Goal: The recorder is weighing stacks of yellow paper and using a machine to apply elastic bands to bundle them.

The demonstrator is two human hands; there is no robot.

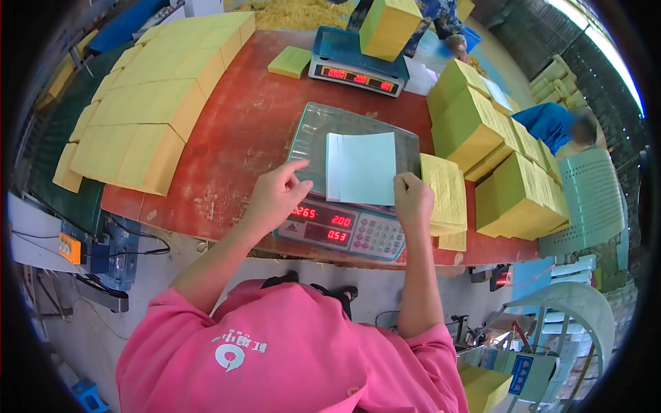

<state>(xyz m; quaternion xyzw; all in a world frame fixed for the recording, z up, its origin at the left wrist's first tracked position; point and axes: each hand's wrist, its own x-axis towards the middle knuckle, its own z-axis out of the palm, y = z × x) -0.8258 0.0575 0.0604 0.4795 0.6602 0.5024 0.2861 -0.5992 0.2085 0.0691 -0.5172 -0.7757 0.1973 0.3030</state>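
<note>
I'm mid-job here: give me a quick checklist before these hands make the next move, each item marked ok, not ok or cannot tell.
1. Near scale switched on: ok, red display lit.
2. Pale paper on its pan: ok.
3. Left hand clear of the paper: ok, with a gap between.
4. Right hand clear of the paper: not ok, curled fingers at its right edge.
5. Paper pinched by the right hand: cannot tell, contact hidden.
6. Far scale unobstructed: not ok, yellow block over it.

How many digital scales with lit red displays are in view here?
2: one nearest the wearer, under the pale blue sheets; another farther across the red table, under a yellow stack. No others show, though some could be hidden.
</note>
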